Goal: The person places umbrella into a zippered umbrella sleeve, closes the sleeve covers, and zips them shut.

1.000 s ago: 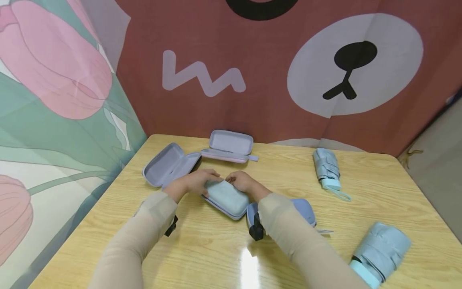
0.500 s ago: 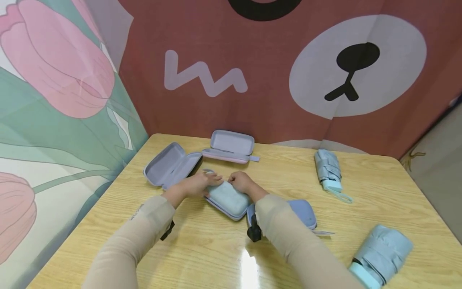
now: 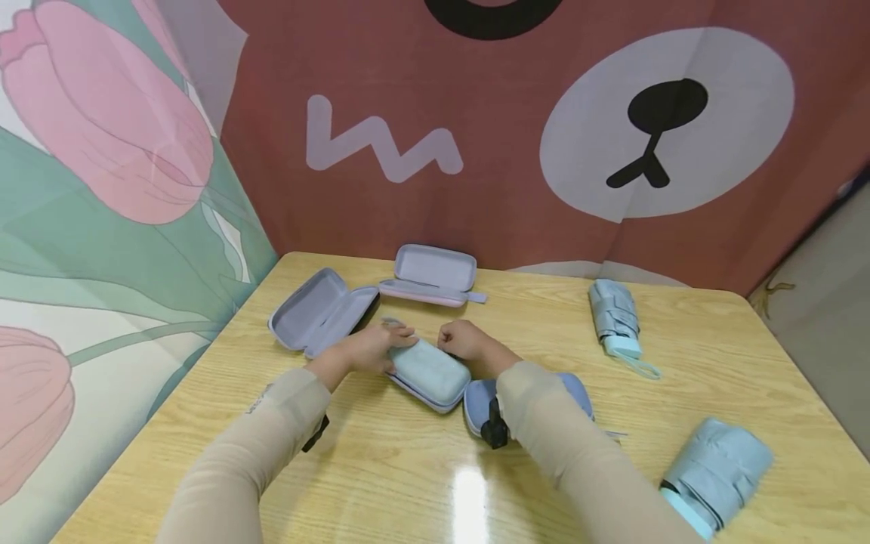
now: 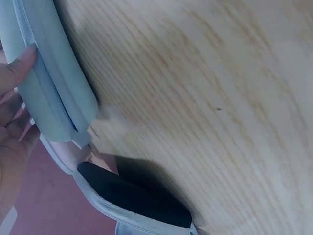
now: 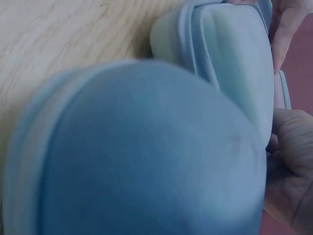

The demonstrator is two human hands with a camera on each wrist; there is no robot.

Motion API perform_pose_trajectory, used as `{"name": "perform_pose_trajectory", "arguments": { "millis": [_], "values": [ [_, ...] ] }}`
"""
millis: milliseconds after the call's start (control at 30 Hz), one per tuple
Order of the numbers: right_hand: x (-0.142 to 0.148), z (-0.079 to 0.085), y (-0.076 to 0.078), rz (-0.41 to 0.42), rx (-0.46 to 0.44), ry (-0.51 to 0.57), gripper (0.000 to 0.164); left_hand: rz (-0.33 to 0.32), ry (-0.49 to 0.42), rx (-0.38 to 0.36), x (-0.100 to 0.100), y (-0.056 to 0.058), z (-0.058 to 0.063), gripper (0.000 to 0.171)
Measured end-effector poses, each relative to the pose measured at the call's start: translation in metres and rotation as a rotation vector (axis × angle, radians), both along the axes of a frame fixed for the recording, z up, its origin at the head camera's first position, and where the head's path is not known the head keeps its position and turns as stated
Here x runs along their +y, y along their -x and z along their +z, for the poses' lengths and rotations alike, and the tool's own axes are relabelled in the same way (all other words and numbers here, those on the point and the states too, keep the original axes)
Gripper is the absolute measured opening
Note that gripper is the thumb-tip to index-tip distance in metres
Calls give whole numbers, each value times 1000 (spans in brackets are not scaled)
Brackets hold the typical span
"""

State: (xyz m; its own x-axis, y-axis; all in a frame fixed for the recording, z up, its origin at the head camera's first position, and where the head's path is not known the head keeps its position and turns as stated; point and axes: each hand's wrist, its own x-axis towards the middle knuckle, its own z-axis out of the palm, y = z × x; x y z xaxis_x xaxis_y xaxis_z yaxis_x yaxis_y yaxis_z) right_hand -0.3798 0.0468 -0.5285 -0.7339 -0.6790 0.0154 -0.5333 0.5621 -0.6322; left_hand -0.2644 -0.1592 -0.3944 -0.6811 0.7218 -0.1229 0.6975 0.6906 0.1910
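Observation:
A mint-green zip case (image 3: 431,372) lies slanted on the table, its lid down. My left hand (image 3: 370,347) grips its left end; in the left wrist view the thumb (image 4: 24,55) presses on the zip seam, with the other fingers behind. My right hand (image 3: 469,341) is at the far long side of the case, its fingers curled at the seam; the zip pull it pinches is hidden. A blue case (image 3: 479,400) lies beneath my right forearm, close to the mint case's right end, and fills much of the right wrist view.
Behind my left hand lies an open grey-lilac case (image 3: 313,313). Another open lilac case (image 3: 435,268) stands near the back edge. Two folded pale-blue umbrellas lie at the right, a farther umbrella (image 3: 615,310) and a nearer umbrella (image 3: 723,461). A printed cloth (image 3: 489,219) hangs behind the table.
My right hand has slid rightward along the far side of the mint case, and the forearm has shifted with it. My left hand keeps its grip on the left end.

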Motion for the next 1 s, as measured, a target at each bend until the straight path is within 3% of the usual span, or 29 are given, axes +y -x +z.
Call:
{"name": "perform_pose_trajectory", "arguments": {
  "millis": [67, 100, 133, 200, 233, 300, 333, 467, 533, 633, 667, 733, 800, 867, 1000],
  "values": [
    [-2, -23, 15, 4, 20, 27, 17, 11, -8, 2, -2, 0, -1, 61],
    [-4, -47, 30, -4, 41, 40, 14, 19, -17, -4, -3, 0, -2, 61],
    [-4, -51, 32, -8, 66, 64, 11, 24, -26, -9, -4, 0, -4, 62],
    [-9, -53, 31, -57, 40, 51, 8, 29, -46, -24, -6, 0, -5, 62],
    [-10, -42, 20, -64, 47, 67, 12, 27, -55, -30, -6, 0, -6, 62],
    [-14, -37, 15, -89, 36, 50, 25, 21, -69, -42, -6, 0, -6, 63],
    [-15, -25, 6, -86, 37, 55, 29, 17, -74, -43, -6, 0, -6, 63],
    [-20, -45, 23, -69, 35, 64, 26, 2, -84, -49, -7, 1, -6, 64],
    [-20, -26, 10, -82, 27, 53, 20, 1, -87, -53, -8, 3, -6, 64],
    [-25, 23, -26, -142, -17, 4, 16, -9, -92, -43, -9, 4, -7, 64],
    [-26, 32, -32, -168, -38, -16, 15, -12, -95, -40, -9, 4, -8, 64],
    [-27, 34, -35, -191, -20, -32, 15, -18, -96, -30, -9, 4, -8, 63],
    [-26, 19, -23, -190, -12, -58, 16, -23, -99, -22, -8, 5, -9, 62],
    [-21, -22, 7, -132, 61, -42, 16, -20, -97, -20, -8, 5, -9, 62],
    [-6, -89, 58, -16, 145, -39, 21, 18, -94, 2, -11, 4, -10, 61]
  ]
}}
